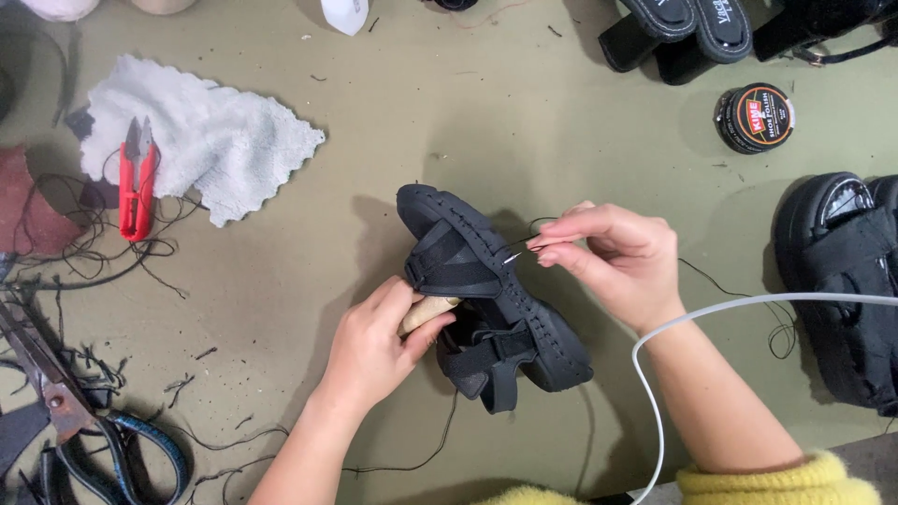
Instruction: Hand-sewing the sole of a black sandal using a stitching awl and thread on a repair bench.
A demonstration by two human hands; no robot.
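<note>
- Black sandal (491,295) lies sole-edge up on the table (524,122).
- Right hand (613,257) pinches a needle (514,254) at the stitching; best pull the thread (748,304) straight, snug.
- Left hand (374,341) grips a wooden handle (428,310), steadying.

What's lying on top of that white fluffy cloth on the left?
A red thread snipper lies across the left edge of the white cloth, part on it and part on the table. Dark loose threads trail beside it. Whatever is under the cloth is covered.
</note>
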